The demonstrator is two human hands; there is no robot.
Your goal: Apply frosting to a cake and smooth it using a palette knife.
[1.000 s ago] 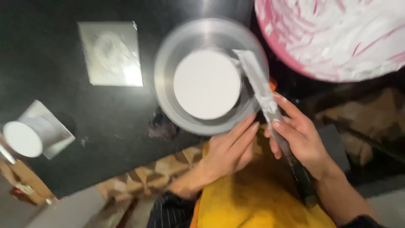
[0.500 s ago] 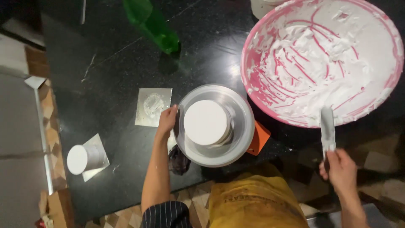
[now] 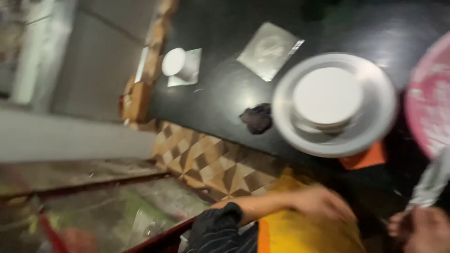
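Left hand [image 3: 323, 202]: empty, fingers loosely apart, below worktop's near edge.
Right hand [image 3: 422, 228]: clamped on cream-smeared metal spatula [image 3: 433, 180].
Worktop [image 3: 220, 89]: black; round white cake [image 3: 328, 96] on silver turntable [image 3: 370, 136].

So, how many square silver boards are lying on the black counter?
2. One larger silver board lies just up-left of the round metal turntable. A smaller silver board lies further left near the counter's edge, under a small white round cake. The picture is blurred, and others may lie outside it.
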